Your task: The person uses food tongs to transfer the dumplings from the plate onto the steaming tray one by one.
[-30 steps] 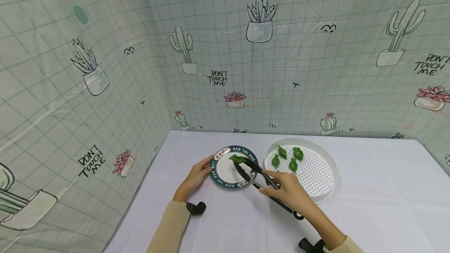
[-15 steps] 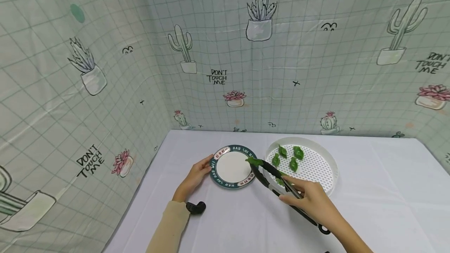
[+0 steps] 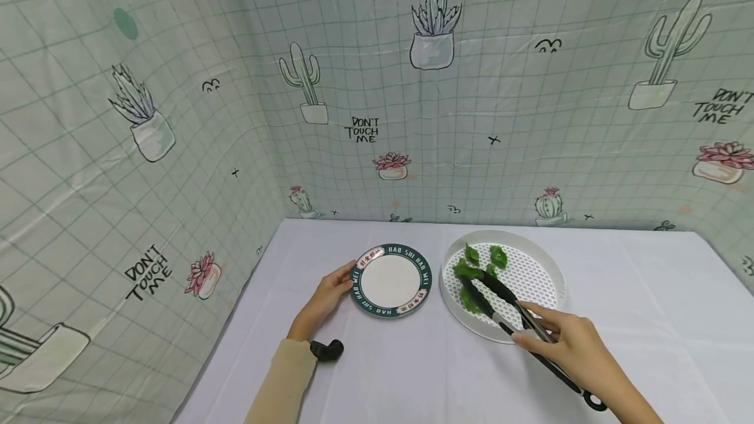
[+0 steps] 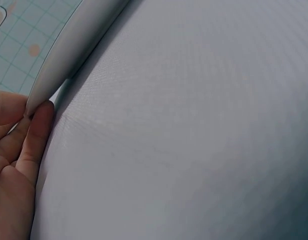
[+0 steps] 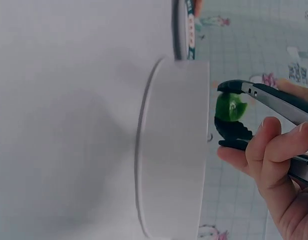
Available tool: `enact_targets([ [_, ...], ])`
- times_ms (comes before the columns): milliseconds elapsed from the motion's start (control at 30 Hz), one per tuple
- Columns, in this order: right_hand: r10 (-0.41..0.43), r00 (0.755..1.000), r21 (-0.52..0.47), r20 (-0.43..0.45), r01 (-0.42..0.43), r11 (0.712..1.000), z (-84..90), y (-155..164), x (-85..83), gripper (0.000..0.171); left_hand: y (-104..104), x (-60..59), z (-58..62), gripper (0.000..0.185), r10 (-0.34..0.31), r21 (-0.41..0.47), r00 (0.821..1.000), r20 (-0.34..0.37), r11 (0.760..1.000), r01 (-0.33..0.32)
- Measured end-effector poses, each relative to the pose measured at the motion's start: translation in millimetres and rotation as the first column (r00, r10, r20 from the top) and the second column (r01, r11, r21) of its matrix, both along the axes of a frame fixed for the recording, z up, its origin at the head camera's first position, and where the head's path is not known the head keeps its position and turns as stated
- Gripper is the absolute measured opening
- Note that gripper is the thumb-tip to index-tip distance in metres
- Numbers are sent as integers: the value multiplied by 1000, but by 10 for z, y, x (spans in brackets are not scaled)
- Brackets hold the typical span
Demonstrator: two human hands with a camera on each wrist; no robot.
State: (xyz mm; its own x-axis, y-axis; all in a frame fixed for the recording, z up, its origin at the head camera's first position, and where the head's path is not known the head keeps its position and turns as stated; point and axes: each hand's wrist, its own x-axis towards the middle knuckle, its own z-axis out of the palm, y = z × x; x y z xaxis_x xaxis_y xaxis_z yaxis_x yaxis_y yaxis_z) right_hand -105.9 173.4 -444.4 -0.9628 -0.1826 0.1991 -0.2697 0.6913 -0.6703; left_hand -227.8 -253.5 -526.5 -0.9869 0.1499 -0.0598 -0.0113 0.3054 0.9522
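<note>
My left hand (image 3: 324, 296) pinches the left rim of a round white plate (image 3: 389, 282) with a green lettered border; in the left wrist view the thumb and fingers (image 4: 39, 132) meet at the plate's edge. My right hand (image 3: 574, 345) grips black-tipped metal tongs (image 3: 499, 288) partway along their arms. Between the tong tips sits a small green leaf-like piece (image 5: 229, 106), over the left part of a round white perforated tray (image 3: 533, 290). Several similar green pieces (image 3: 498, 256) lie in that tray, some partly hidden behind the tongs.
Plate and tray stand side by side on a white-covered table (image 3: 400, 371), a narrow gap between them. A grid-patterned cloth (image 3: 471, 103) with cactus drawings hangs behind and to the left. The tray has a raised side wall (image 5: 174, 150).
The right hand has carried the tongs and the green piece rightward from above the plate to over the tray. The left hand has stayed at the plate's rim.
</note>
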Motion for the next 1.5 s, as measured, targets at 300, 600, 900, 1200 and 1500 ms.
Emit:
enact_targets([
  [300, -62, 997, 39, -41, 63, 997, -21, 286, 35, 56, -3, 8, 3, 50, 1, -1, 1000, 2, 1000, -1],
  [600, -92, 991, 74, -93, 99, 992, -58, 501, 35, 53, -12, 12, 13, 51, -8, 5, 1000, 1, 1000, 8],
  [900, -81, 991, 104, -110, 92, 990, -81, 598, -37, 52, -6, 32, 32, 50, -15, 19, 1000, -21, 1000, 16],
  [1200, -82, 997, 173, -3, 82, 981, -36, 638, -118, 59, -9, 26, 15, 50, -15, 13, 1000, -7, 1000, 15],
  [1500, -62, 993, 206, 95, 42, 978, 3, 651, -221, 63, -7, 10, 14, 50, -9, 6, 1000, -10, 1000, 9],
])
